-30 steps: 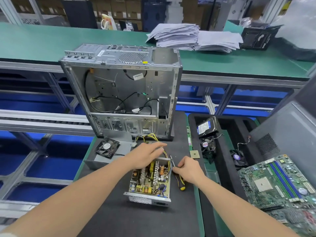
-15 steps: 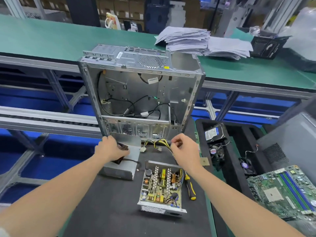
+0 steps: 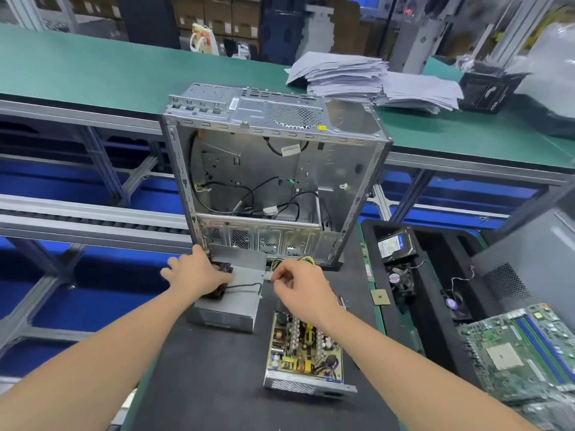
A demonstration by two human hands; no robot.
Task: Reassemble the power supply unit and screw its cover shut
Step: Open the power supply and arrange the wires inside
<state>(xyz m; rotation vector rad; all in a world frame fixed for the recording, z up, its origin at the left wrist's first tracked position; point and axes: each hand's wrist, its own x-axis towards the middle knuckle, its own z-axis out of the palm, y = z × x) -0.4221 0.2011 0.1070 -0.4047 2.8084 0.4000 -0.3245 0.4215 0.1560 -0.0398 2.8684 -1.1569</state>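
The open power supply base (image 3: pixel 306 353), circuit board exposed, lies on the black mat near me. Its grey metal cover (image 3: pixel 231 303) lies to the left, with a black fan (image 3: pixel 219 276) on top and a black lead running from it. My left hand (image 3: pixel 194 275) rests flat on the fan with fingers spread. Just right of the cover, my right hand (image 3: pixel 300 289) pinches a small white connector (image 3: pixel 269 276). The yellow and black wire bundle (image 3: pixel 300 260) lies behind that hand. I see no screwdriver; my right forearm covers the mat beside the base.
The stripped computer case (image 3: pixel 273 181) stands open directly behind the parts. A black tray (image 3: pixel 435 275) on the right holds a hard drive (image 3: pixel 395 245) and small fans. A CPU chip (image 3: pixel 380 297), a motherboard (image 3: pixel 522 349) and a grey side panel (image 3: pixel 535 253) lie further right.
My left hand left the power supply base and went to the fan on the cover. My right hand moved up from beside the screwdriver and took hold of the connector.
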